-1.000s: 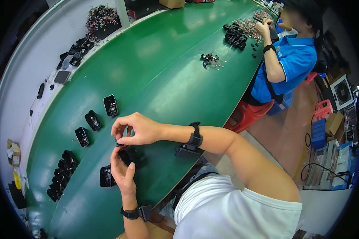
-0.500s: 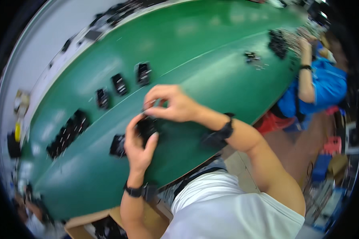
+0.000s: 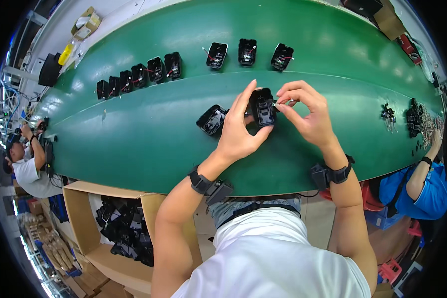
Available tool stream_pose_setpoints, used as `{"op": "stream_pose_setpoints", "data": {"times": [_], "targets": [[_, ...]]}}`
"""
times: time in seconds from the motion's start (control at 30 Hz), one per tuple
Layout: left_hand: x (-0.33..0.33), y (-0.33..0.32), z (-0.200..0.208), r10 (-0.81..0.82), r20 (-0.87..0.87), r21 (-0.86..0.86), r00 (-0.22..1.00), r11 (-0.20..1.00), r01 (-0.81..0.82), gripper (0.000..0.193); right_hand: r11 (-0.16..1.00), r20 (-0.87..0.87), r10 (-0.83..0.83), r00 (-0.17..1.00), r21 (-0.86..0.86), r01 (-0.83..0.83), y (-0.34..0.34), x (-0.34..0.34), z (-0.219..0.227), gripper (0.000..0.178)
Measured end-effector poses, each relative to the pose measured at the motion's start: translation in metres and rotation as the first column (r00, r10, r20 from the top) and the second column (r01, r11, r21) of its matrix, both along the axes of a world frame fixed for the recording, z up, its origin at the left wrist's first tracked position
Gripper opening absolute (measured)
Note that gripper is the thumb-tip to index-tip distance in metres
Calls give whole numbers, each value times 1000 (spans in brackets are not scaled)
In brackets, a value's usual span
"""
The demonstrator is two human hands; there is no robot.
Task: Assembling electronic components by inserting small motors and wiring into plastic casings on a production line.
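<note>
My left hand (image 3: 242, 126) grips a black plastic housing (image 3: 263, 107), its hollow, ribbed inside turned up toward me. Close by the housing's right side, my right hand (image 3: 307, 111) pinches a small pale part (image 3: 276, 105) between thumb and forefinger. Its exact kind is too small to tell. Just left of my left hand, a second black housing (image 3: 212, 120) lies tilted on the green table, its open side up. Beyond my hands stand three more housings, the middle one (image 3: 247, 52) among them, with thin red and white wires.
A row of several wired black housings (image 3: 155, 69) runs along the far left of the green table (image 3: 149, 134). Small dark parts (image 3: 388, 113) lie at the right, near a co-worker in blue (image 3: 427, 191). A cardboard box (image 3: 77, 218) of black pieces stands below the front edge.
My view has swung round, so the table now lies level. My right hand has gone from over the housing's top to its right side. The left hand still holds the housing.
</note>
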State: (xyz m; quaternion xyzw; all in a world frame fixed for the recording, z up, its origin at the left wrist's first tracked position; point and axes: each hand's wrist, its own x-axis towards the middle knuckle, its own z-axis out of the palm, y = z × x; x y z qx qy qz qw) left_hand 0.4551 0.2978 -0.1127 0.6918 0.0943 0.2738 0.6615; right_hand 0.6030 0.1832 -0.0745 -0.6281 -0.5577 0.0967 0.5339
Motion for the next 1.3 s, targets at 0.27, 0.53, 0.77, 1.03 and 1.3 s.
{"op": "stream_pose_setpoints", "data": {"times": [0.27, 0.53, 0.77, 1.03, 1.3], "targets": [[-3, 7, 2, 161, -6, 317, 987, 937, -151, 85, 999, 259, -4, 966, 36, -6, 1, -9, 2, 19], [-2, 7, 6, 162, 39, 415, 986, 895, -164, 82, 1000, 205, 22, 979, -20, -19, -2, -11, 4, 18], [1, 6, 9, 47, 104, 477, 993, 874, -91, 81, 988, 120, 125, 985, -104, -113, -2, -5, -2, 11], [-3, 6, 11, 78, 107, 527, 991, 841, -123, 77, 875, -429, 407, 807, -71, -479, -11, 5, 0, 32], [-2, 7, 11, 78, 109, 593, 991, 795, -128, 77, 814, -790, 289, 541, -94, -573, -8, 1, -7, 28]]}}
